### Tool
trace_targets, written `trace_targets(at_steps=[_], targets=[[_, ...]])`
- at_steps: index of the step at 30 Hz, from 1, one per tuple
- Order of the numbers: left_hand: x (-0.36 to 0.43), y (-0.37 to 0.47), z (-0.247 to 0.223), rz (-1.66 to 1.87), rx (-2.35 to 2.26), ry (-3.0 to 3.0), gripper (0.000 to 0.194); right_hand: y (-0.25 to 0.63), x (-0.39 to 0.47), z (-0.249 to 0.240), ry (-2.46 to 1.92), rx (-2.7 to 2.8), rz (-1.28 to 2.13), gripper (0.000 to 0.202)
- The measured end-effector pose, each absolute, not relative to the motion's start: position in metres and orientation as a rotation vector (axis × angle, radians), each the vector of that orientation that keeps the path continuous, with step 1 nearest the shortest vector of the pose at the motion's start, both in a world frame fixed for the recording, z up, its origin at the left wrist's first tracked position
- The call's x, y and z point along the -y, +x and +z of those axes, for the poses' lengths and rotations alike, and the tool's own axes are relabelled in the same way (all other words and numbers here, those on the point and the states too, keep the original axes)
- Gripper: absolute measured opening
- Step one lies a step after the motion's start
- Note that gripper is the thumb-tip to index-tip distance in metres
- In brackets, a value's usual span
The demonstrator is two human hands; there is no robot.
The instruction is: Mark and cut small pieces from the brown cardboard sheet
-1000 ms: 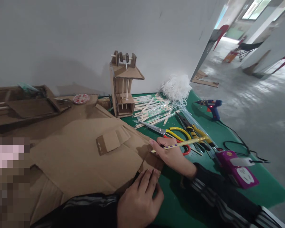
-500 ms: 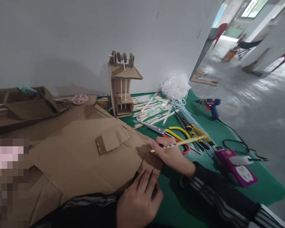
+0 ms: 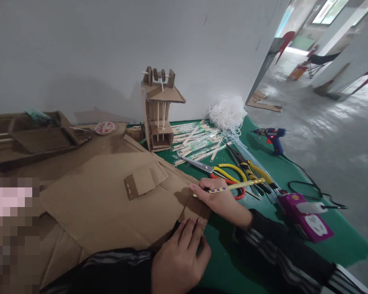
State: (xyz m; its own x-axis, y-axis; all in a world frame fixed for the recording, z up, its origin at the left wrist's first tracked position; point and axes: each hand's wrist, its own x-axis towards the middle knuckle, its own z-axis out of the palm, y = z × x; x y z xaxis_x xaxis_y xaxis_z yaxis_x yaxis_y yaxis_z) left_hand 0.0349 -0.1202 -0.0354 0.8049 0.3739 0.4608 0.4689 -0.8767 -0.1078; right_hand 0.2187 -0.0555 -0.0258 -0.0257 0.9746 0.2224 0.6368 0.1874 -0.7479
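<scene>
A large flat sheet of brown cardboard [image 3: 104, 200] lies before me, with a small folded cardboard piece [image 3: 145, 179] on top. My left hand [image 3: 182, 255] presses on the sheet's near right corner, fingers stretched out flat. A thin dark edge shows beside those fingertips; what it belongs to is hidden. Just beyond, my right hand [image 3: 216, 198] is closed around a yellow pencil with purple dots [image 3: 233, 187]. The pencil lies low and slanted, its pale tip close to the cardboard near the right edge. I cannot tell whether the tip touches.
Scissors [image 3: 214, 168] and pliers [image 3: 248, 167] lie beyond my right hand. Packaged wooden sticks [image 3: 196, 141], white string [image 3: 228, 114] and a cardboard tower [image 3: 159, 106] stand behind. At the right are a glue gun [image 3: 272, 136] and a purple power socket [image 3: 308, 216], with cords.
My right hand has shifted very slightly left, and the pencil's tip end with it. My left hand stays in place on the cardboard. The whole view has drifted a little.
</scene>
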Motion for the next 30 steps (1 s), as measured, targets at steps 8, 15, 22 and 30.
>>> trace_targets(at_steps=[8,15,22,30], targets=[[0.119,0.034,-0.036,-0.633,0.66,-2.782,0.017,0.217,0.055,-0.026,-1.531,1.75,0.577,0.046],[0.119,0.035,-0.035,-0.626,0.668,-2.787,0.014,0.218,0.054,-0.027,-1.511,1.758,0.606,0.041],[0.12,0.034,-0.038,-0.623,0.646,-2.785,0.014,0.215,0.058,-0.02,-1.518,1.643,0.604,0.045],[0.118,0.036,-0.034,-0.652,0.658,-2.781,0.017,0.205,0.055,-0.026,-1.51,1.599,0.603,0.044]])
